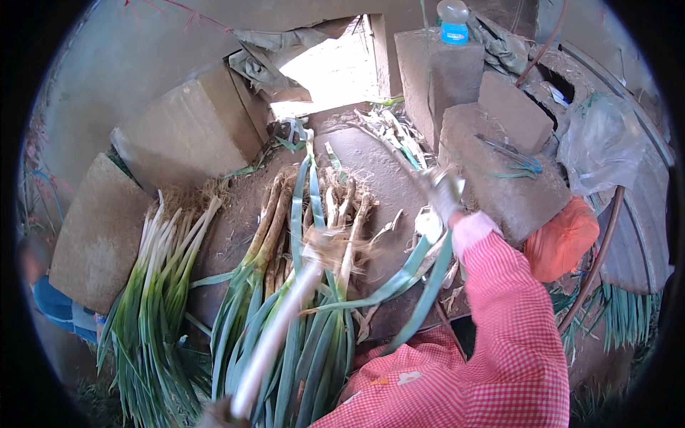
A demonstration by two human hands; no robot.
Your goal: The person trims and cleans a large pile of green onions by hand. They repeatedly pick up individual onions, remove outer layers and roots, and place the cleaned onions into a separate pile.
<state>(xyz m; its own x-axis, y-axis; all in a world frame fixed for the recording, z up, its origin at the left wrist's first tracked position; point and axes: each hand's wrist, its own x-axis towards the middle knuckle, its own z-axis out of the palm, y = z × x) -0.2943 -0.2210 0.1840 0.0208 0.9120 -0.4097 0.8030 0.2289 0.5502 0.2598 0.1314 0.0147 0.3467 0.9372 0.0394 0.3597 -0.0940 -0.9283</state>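
My left hand (222, 414), partly cut off at the bottom edge, grips a long green onion. The onion's peeled white shaft (275, 337) slants up and away, its root end blurred. My right hand (447, 198), in a pale glove, is raised at the right, closed around stripped leaves and outer skins; long green leaves (415, 275) trail below it. Before me lie unpeeled green onions (267, 230) with brown, soil-stained shafts and roots pointing away. Left of them, a bundle of cleaner, white-shafted green onions (160, 246) rests with its leaves towards me.
Concrete blocks (182, 123) border the work surface; a bottle with a blue label (454, 29) stands on one. A blue-handled tool (514, 155) lies on a right-hand slab, near an orange bag (562, 238). Scraps (398, 134) heap at the back. A person's blue sleeve (56, 305) shows far left.
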